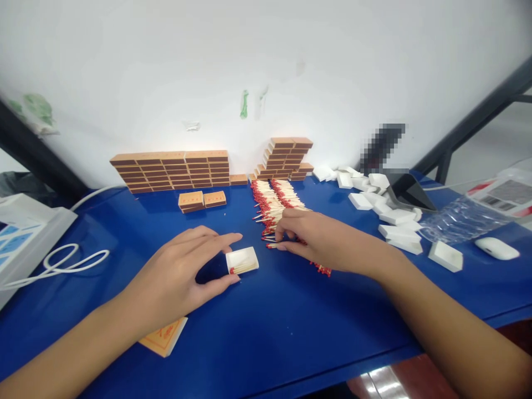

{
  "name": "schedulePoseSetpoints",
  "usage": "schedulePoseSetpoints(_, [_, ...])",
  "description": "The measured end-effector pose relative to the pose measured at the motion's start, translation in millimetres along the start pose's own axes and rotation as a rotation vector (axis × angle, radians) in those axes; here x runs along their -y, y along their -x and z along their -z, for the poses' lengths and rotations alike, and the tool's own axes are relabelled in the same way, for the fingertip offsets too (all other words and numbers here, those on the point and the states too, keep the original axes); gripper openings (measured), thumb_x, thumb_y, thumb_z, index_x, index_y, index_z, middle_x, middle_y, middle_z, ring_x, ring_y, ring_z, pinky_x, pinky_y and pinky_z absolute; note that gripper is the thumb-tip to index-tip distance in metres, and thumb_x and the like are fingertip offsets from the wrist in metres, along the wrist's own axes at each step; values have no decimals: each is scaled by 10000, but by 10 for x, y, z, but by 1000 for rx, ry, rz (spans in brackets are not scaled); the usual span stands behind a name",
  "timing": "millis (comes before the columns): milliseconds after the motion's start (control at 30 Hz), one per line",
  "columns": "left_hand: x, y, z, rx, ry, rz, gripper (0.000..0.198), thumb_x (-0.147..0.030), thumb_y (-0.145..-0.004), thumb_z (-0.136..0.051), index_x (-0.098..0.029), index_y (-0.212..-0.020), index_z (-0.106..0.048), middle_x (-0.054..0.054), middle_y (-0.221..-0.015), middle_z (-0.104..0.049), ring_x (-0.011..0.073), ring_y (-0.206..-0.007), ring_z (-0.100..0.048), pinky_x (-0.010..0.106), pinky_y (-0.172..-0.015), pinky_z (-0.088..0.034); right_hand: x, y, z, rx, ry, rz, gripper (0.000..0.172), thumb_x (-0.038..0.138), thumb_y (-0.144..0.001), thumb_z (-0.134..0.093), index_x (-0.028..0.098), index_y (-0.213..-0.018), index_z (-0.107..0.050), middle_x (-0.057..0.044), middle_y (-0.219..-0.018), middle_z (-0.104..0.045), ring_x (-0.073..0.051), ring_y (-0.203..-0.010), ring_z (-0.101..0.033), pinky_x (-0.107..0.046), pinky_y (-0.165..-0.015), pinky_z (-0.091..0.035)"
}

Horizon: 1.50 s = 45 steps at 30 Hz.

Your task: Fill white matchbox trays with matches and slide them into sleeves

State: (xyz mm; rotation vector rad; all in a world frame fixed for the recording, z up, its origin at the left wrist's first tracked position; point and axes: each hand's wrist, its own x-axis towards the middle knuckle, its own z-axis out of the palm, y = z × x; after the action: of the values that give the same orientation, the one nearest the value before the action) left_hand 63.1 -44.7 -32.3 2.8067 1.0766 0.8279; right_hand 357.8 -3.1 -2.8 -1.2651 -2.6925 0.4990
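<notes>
A white matchbox tray [245,257] with a few red-headed matches inside lies on the blue table. My left hand [187,266] is at the tray's left end, thumb and fingers spread apart around that end. Over the near end of a long pile of loose matches [270,202], my right hand [320,238] has its thumb and fingers drawn together at the matches. Whether a match is between those fingertips is hard to see. More match heads [321,269] show below the right hand. Beneath my left forearm lies an orange matchbox sleeve [165,336], partly hidden.
Stacked matchboxes [174,172] line the wall, with a stepped stack [286,158] behind the matches. Two short matchbox piles [202,200] stand in front. White trays [399,216], a dark device [409,191], plastic wrap [461,219] and a white mouse [497,248] lie right; a cable [77,266] left.
</notes>
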Motion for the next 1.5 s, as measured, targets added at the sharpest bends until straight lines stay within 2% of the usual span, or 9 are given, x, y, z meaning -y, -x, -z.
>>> schedulePoseSetpoints(500, [2,-9,-9,-5,-4,-17,465,-384,-996,-718,-223,-1418,-606,63,-1089,-751,231,-1025,-714,408,-949,-606,-6,1,-53,52,18,-29,229,344,-1096,-534,185,-975,-645,-78,-1059,-666,-210,-881,-614,-348,-797,-453])
schedulePoseSetpoints(767, [11,-2,1,1,7,-9,478,-387,-991,-725,-230,-1425,-602,65,-1106,-752,233,-1036,-712,408,-943,-606,-30,48,-4,31,-7,-4,174,291,-1083,-535,194,-984,-639,-74,-1061,-668,-203,-882,-606,-339,-776,-448])
schedulePoseSetpoints(1033, [-39,-16,-15,-12,9,-26,494,-373,-989,-732,-224,-1437,-587,78,-1125,-759,231,-1005,-709,411,-925,-610,220,30,-56,-32,-163,107,119,279,-1069,-580,206,-1000,-644,-55,-1074,-675,-183,-906,-630,-309,-770,-462])
schedulePoseSetpoints(1233, [-76,-28,-41,-43,-5,-75,528,-348,-973,-756,-192,-1441,-567,98,-1116,-765,247,-1054,-711,419,-932,-618,419,-21,-191,-63,-52,122,85,204,-1048,-595,169,-1035,-671,-72,-1103,-663,-175,-867,-649,-316,-750,-470])
schedulePoseSetpoints(1367, [-83,-32,-35,-32,-8,-74,537,-353,-973,-758,-212,-1449,-554,96,-1148,-757,237,-1055,-708,408,-923,-620,443,-27,-219,-54,-16,129,114,204,-1050,-585,163,-1047,-692,-80,-1098,-664,-188,-885,-664,-322,-760,-478])
schedulePoseSetpoints(1500, [-63,-31,0,-7,0,-35,544,-360,-982,-745,-251,-1473,-541,66,-1146,-756,224,-1020,-709,407,-933,-617,325,-15,-142,-89,-46,143,93,201,-1028,-624,185,-1044,-714,-70,-1078,-672,-185,-894,-652,-311,-760,-472])
